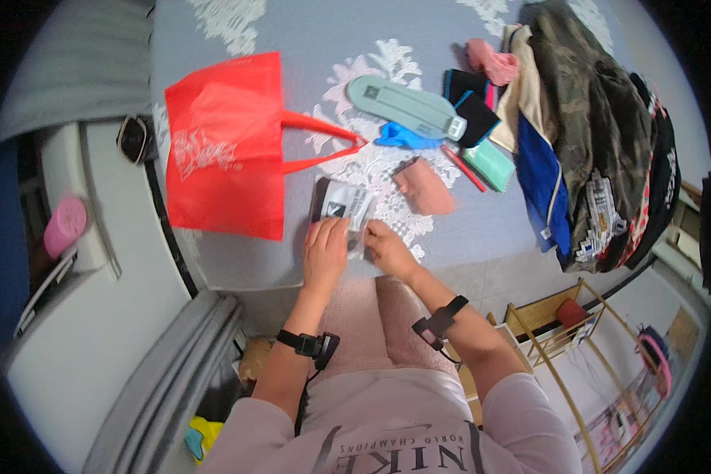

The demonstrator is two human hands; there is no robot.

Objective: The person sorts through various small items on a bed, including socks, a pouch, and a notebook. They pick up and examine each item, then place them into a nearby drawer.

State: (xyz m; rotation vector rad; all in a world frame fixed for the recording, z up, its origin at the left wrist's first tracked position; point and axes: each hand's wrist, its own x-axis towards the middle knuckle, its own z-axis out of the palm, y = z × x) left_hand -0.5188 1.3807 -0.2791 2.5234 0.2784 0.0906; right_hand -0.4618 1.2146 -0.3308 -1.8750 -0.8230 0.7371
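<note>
A clear plastic packet [355, 204] with a black-and-white printed card inside lies near the front edge of the table, in front of me. My left hand [326, 246] holds it by the lower left part, fingers laid over it and thumb hidden. With bent fingers my right hand [388, 249] pinches the packet's lower right edge; its fingertips are partly blurred. A red tote bag [225, 148] lies flat to the left, its handles pointing towards the middle. Beyond my right hand is a folded salmon-pink cloth [425, 186].
The table bears a grey-blue cloth with white lace [343, 160]. Further back lie a grey-green elongated item [403, 103], blue crumpled material [406, 136], a red stick [463, 169] and a mint-green packet [489, 165]. Clothes, including a camouflage garment [592, 106], cover the right side.
</note>
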